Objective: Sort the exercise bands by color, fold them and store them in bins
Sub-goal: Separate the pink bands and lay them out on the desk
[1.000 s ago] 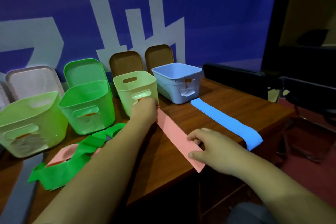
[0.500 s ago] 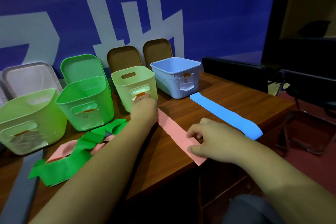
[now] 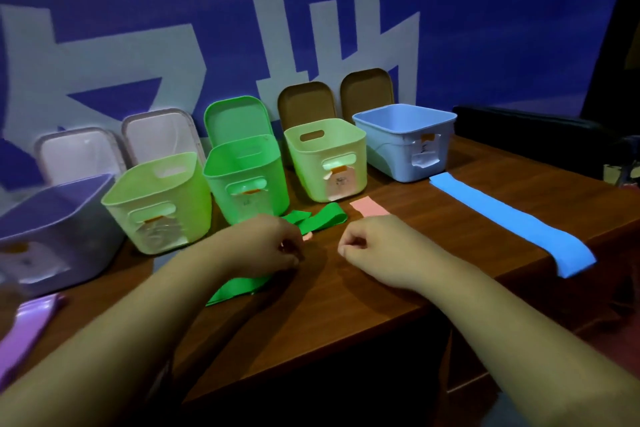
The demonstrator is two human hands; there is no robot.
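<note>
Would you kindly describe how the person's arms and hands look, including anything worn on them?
The left arm and right arm are bare to the frame edge, no sleeves showing. The left hand and right hand wear no gloves; no watch, bracelet or ring is visible.

Wooden table (image 3: 398,288) holds bins (image 3: 304,170), blue band (image 3: 512,218), green band (image 3: 322,220), pink band (image 3: 369,207).

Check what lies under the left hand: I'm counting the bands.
The green band runs under the left hand and shows on both sides of it. A pink scrap peeks out beside the hand. How far the pink reaches underneath is hidden by the hand.
</note>
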